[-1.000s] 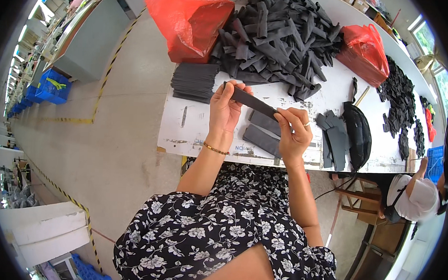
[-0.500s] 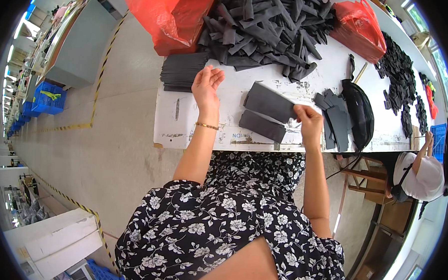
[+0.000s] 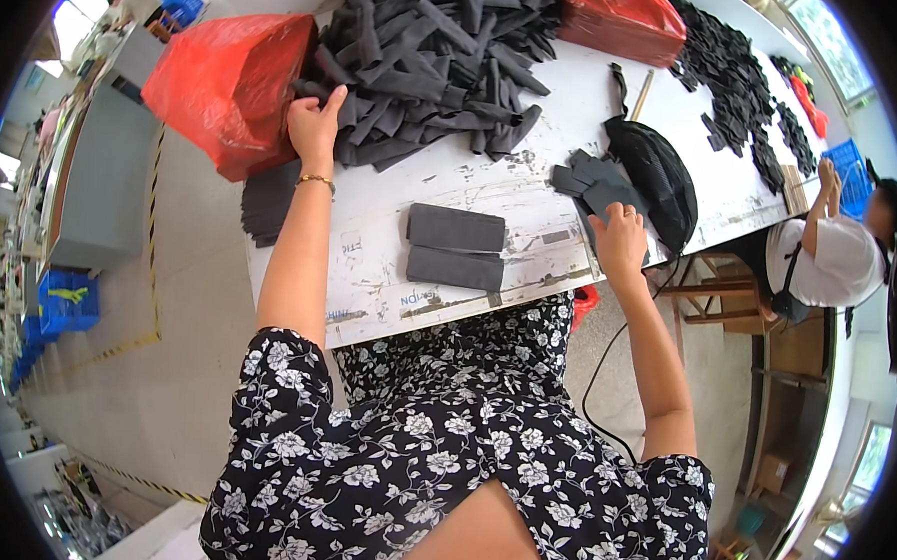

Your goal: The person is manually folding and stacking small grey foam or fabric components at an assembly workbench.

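My left hand (image 3: 315, 129) reaches to the left edge of a heap of dark grey fabric strips (image 3: 428, 69), beside a red plastic bag (image 3: 232, 90). Its thumb stands apart from the curled fingers, and I see nothing held. Below it, partly behind my forearm, lies a neat stack of dark grey strips (image 3: 263, 207). My right hand (image 3: 622, 243) rests over loose flat dark grey pieces (image 3: 588, 176), thumb and fingers apart. Between my hands, a folded dark grey fabric piece (image 3: 458, 227) lies flat just above a similar one (image 3: 455, 269).
A black mesh pouch (image 3: 653, 174) lies right of the loose pieces, with a cable below. Farther off are a second red bag (image 3: 620, 22) and a heap of small dark pieces (image 3: 723, 72). Another person (image 3: 830, 252) sits at the right. The white table's (image 3: 367, 311) front edge runs slantwise.
My right hand has let go of the upper fabric piece and moved to the loose pieces. My left hand has gone from beside the neat stack to the heap. The view has turned.
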Action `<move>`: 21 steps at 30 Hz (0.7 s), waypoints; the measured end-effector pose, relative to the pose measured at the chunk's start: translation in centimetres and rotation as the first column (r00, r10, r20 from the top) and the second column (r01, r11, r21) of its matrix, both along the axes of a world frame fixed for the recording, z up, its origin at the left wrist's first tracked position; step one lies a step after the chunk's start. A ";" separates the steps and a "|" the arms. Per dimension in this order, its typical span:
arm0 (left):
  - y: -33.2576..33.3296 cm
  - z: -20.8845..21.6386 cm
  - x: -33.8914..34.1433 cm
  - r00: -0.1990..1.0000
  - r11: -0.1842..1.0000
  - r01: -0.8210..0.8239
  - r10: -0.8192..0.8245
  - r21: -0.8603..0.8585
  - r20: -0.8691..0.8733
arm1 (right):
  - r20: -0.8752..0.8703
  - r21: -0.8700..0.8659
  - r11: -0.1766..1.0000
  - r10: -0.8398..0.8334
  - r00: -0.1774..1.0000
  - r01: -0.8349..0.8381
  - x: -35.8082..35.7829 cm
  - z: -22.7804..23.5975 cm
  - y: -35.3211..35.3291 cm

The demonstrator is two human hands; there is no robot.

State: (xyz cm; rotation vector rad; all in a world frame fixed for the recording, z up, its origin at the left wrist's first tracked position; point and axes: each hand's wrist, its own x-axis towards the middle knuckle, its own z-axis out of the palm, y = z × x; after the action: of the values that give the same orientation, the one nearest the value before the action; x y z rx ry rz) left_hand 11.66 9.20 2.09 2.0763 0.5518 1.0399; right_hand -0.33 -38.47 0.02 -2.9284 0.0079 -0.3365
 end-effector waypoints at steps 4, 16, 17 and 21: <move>-0.3 -2.1 0.5 0.887 0.983 0.181 -0.170 -0.014 -0.429 | 0.081 -0.348 0.929 -0.101 0.992 0.123 -0.2 -2.3 -0.7; -8.8 1.7 -10.3 0.783 -0.026 0.509 -0.401 -0.860 0.476 | 0.236 -0.005 0.944 0.323 0.917 -0.331 0.3 0.8 -2.4; -9.4 1.9 -11.0 0.776 -0.046 0.509 -0.407 -0.860 0.481 | 0.244 0.293 0.886 0.295 0.924 -0.360 0.3 1.8 -0.8; -11.4 2.9 -12.9 0.776 -0.225 0.496 -0.318 -0.839 0.545 | 0.218 0.710 0.597 0.315 0.924 -0.372 -1.9 7.1 9.2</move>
State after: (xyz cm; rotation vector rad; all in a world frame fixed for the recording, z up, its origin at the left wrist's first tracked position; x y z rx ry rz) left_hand -1.29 -2.22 4.95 0.5782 0.2683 0.0564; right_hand -2.25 -29.28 7.08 -2.0241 -0.3494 -0.2805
